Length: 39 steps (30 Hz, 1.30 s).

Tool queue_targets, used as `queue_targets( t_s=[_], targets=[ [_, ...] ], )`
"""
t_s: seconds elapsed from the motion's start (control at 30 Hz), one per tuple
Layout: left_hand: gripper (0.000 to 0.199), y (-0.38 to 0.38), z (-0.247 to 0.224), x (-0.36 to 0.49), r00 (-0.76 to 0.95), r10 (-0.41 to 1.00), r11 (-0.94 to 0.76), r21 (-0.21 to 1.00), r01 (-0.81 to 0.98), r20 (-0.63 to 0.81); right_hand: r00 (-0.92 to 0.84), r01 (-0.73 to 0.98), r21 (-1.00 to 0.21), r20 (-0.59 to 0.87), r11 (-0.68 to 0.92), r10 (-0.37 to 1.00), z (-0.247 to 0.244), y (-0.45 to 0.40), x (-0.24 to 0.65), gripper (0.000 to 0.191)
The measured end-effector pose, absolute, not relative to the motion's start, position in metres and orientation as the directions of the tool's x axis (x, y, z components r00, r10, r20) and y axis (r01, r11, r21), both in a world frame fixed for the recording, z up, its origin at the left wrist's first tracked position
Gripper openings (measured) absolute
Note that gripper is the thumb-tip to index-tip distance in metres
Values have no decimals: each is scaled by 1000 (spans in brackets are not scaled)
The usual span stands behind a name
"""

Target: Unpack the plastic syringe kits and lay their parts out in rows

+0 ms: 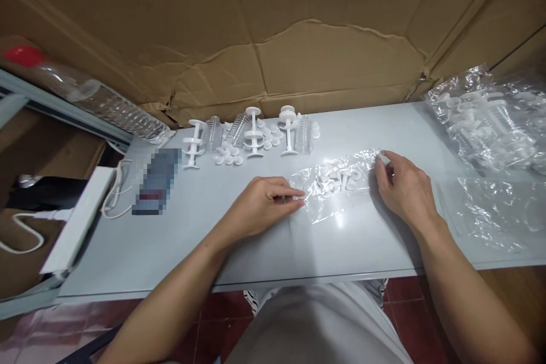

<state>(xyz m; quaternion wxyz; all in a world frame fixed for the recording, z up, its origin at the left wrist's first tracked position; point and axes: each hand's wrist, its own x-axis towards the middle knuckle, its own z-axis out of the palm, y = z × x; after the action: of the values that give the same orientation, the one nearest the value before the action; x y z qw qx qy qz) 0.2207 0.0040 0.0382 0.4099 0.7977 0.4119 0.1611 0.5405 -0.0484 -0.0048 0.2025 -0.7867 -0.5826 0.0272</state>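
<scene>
A clear plastic bag [318, 213] with small white plastic parts [339, 179] inside lies on the grey table, stretched between my two hands. My left hand [268, 202] pinches the bag's left edge between thumb and fingers. At the far right end, my right hand [401, 182] grips the bag's corner with bent fingers. Behind the bag stand white spool-like plungers [253, 136], ribbed clear plastic cylinders [304, 135] and small white caps [229, 155], arranged in groups.
Filled clear bags [495, 125] are heaped at the back right, with flat empty bags [490, 213] before them. A pixelated dark object [157, 182], a red-capped bottle [94, 99], a white power strip [79, 219] and cable are at left. Cardboard [341, 62] rises along the back.
</scene>
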Motion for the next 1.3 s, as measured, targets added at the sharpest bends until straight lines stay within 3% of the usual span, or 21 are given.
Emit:
queue_targets(
  t_s=[0.13, 0.23, 0.37, 0.57, 0.67, 0.9, 1.03, 1.17, 1.3],
  targets=[
    [13, -4, 26, 235, 553, 833, -384, 731, 564, 10, 376, 868, -388, 106, -310, 920, 2, -48, 535, 66],
    [33, -9, 19, 234, 563, 823, -474, 644, 601, 80, 386, 867, -364, 61, -340, 920, 3, -48, 533, 78],
    [30, -15, 5, 238, 637, 750, -617, 535, 577, 176, 363, 888, -334, 88, -316, 928, 0, -49, 533, 78],
    [52, -4, 8, 266, 624, 780, -567, 371, 735, -43, 314, 917, -292, 112, -271, 943, -1, -49, 532, 79],
    [44, 2, 13, 275, 617, 784, -573, 296, 764, -73, 320, 918, -280, 112, -279, 941, -1, -49, 531, 78],
    [18, -4, 23, 251, 615, 787, -549, 402, 733, -47, 316, 924, -258, 97, -283, 944, 0, -49, 530, 74],
    [19, 4, 55, 218, 589, 807, -528, 499, 687, 42, 303, 930, -250, 110, -268, 947, -1, -49, 530, 70],
    [23, 38, 90, 223, 538, 808, -581, 470, 664, 240, 290, 936, -246, 125, -253, 949, -2, -49, 529, 67],
    [19, 81, 97, 274, 612, 764, -619, 500, 605, 205, 291, 933, -256, 120, -254, 949, -1, -48, 529, 64]
  ],
)
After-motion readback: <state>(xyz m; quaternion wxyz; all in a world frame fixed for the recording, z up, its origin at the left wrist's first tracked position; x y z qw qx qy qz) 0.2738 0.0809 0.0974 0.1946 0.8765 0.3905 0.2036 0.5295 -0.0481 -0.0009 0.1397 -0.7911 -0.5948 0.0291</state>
